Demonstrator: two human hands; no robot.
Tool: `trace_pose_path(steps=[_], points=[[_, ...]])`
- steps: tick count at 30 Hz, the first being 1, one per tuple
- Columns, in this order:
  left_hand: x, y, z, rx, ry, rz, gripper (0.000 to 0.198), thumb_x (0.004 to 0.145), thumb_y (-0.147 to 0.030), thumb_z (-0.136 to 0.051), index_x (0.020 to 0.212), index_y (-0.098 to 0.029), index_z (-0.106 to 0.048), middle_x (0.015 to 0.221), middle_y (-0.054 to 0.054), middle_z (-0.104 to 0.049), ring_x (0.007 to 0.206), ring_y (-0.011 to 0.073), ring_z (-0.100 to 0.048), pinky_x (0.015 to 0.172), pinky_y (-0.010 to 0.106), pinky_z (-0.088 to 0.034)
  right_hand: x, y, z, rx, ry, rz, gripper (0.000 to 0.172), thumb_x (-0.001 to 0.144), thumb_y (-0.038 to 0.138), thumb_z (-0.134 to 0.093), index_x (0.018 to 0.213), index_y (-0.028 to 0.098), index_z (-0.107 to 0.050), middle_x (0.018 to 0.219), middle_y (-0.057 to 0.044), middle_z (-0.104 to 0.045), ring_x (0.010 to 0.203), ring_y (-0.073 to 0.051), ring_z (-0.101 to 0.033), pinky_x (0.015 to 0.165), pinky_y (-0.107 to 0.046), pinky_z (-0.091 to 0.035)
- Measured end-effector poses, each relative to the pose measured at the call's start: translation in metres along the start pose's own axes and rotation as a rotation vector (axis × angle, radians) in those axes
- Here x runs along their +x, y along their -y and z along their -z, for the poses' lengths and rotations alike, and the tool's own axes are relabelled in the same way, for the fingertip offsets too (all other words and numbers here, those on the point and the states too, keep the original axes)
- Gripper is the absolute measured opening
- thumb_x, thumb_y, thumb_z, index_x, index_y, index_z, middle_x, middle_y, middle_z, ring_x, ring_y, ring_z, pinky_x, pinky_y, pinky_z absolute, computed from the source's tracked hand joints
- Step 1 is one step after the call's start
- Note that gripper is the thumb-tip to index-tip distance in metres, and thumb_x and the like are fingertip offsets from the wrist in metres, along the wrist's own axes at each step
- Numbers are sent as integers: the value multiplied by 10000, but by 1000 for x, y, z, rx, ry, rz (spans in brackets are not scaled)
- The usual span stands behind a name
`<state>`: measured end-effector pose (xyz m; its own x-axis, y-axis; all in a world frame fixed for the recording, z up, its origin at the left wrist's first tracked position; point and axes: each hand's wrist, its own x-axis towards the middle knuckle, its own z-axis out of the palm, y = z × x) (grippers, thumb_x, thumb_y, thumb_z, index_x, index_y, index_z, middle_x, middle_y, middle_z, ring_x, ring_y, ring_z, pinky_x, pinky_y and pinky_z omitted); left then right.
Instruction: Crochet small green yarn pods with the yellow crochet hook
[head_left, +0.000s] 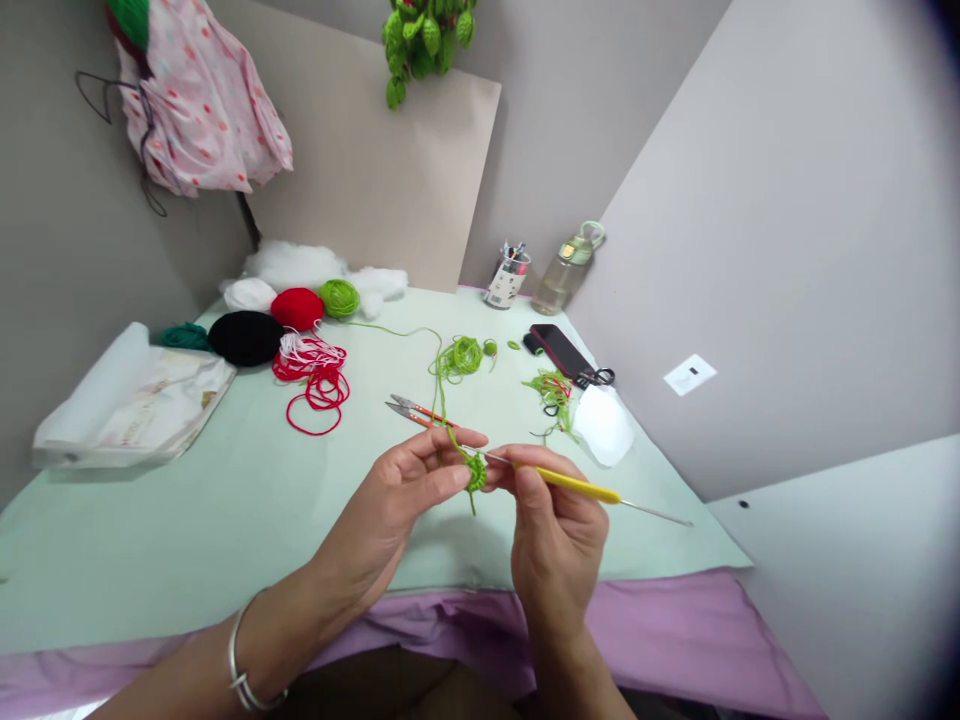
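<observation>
Between thumb and fingers, my left hand pinches a small green crochet piece with a short tail hanging below it. Green yarn runs up from the left fingers across the table to a green ball. My right hand grips a crochet hook by its yellow handle. One metal end of the hook meets the crochet piece; the other end points out to the right. Thread snips with orange handles lie just behind my left hand, partly hidden by it.
Red, black and green yarn balls sit back left beside white stuffing. A plastic bag lies at left. At right are a phone, black scissors, yarn scraps, a pen cup and a bottle.
</observation>
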<state>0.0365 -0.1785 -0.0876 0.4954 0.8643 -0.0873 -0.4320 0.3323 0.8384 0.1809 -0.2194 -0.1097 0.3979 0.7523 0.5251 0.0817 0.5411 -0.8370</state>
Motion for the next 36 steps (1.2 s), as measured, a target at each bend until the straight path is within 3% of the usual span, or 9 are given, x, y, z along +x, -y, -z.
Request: trace_pose_path(steps=[3,8,14,21,25,30,36], points=[[-1,0,0,20,-24,0,264,845,-330,-856,1098,-259,-827,925,12,-671,980,200,-570,948,333,-418,0,0,0,-33,-8,16,151,1033,202,-659,1043,240,-804,873,-21,-767,744,-149,-755,666,-277,-653],[0,1,0,-9,-21,22,536,792,-292,-914,1308,-312,-770,874,-19,-628,920,176,-560,960,333,-416,0,-1,-1,-90,-42,92,163,1035,183,-646,1060,245,-795,913,-27,-777,758,-149,-759,675,-289,-663],[-1,6,-1,0,35,7,295,839,-293,-866,1130,-266,-831,902,13,-644,964,207,-580,967,353,-440,1,1,-1,-119,-64,101,167,1037,173,-641,1060,244,-791,876,-19,-769,760,-156,-768,677,-291,-662],[1,3,-6,-27,25,-30,189,861,-313,-854,1037,-246,-835,994,42,-765,1027,240,-651,1049,401,-449,1,1,-2,-78,-22,83,173,1042,192,-637,1069,250,-797,939,-31,-777,784,-158,-766,683,-292,-664],[2,2,-4,-57,-3,3,185,826,-310,-882,985,-228,-835,936,32,-737,958,211,-635,982,362,-463,1,3,1,-53,-48,45,171,1053,213,-624,1073,239,-792,930,-33,-769,774,-161,-758,705,-314,-652],[3,2,3,-80,-14,38,202,850,-308,-860,1044,-254,-836,1009,19,-682,905,170,-580,917,322,-462,3,8,4,-5,-139,68,182,1061,223,-605,1047,229,-787,943,-30,-750,745,-146,-733,689,-309,-630],[3,1,2,-80,-12,34,148,851,-289,-848,995,-260,-829,972,13,-659,896,175,-560,892,316,-448,3,17,4,-60,1,134,202,1059,200,-581,1053,241,-779,897,-39,-742,776,-183,-707,673,-343,-607]])
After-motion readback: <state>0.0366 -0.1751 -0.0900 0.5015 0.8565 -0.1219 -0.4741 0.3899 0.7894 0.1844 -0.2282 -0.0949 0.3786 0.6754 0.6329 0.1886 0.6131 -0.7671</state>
